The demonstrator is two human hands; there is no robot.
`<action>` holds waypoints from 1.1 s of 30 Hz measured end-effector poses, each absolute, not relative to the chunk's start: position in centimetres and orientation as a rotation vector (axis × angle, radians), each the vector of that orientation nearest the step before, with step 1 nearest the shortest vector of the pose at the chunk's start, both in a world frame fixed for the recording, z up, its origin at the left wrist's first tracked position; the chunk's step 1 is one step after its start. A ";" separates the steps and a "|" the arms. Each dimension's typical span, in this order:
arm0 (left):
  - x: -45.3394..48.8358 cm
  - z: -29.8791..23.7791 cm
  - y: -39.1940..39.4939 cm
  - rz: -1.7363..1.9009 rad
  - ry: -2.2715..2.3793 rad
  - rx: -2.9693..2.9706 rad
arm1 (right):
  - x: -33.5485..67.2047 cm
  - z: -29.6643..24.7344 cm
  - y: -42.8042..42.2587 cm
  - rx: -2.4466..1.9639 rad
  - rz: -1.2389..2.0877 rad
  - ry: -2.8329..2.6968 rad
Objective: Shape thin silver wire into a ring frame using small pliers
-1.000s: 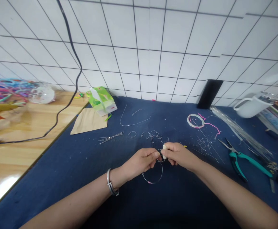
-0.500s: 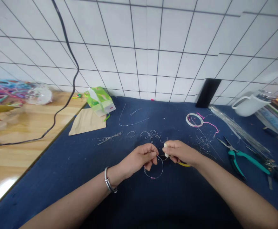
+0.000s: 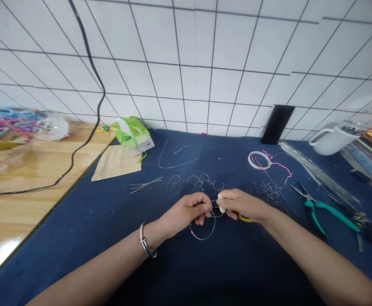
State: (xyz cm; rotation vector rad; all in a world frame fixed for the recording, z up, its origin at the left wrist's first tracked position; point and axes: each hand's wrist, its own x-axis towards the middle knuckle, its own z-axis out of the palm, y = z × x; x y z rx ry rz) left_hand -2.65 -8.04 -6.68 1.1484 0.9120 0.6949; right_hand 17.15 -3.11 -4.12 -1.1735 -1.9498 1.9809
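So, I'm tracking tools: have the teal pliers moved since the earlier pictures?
No; relative to the white mug, the teal pliers lie where they were.

Pink beads (image 3: 192,232) shift sideways

I see them now at the left of the wire loop (image 3: 201,239), no longer its bottom. A yellow piece (image 3: 246,219) shows below the right hand (image 3: 238,204); earlier it peeked out above.
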 end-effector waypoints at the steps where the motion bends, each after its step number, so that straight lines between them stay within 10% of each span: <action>1: -2.7 -6.7 -8.0 0.701 0.917 1.155 | 17.2 -4.0 -3.1 -1.168 1.976 -1.954; 33: -2.4 -6.4 -8.0 0.643 0.923 1.096 | 17.1 -4.5 -3.3 -1.178 2.118 -2.026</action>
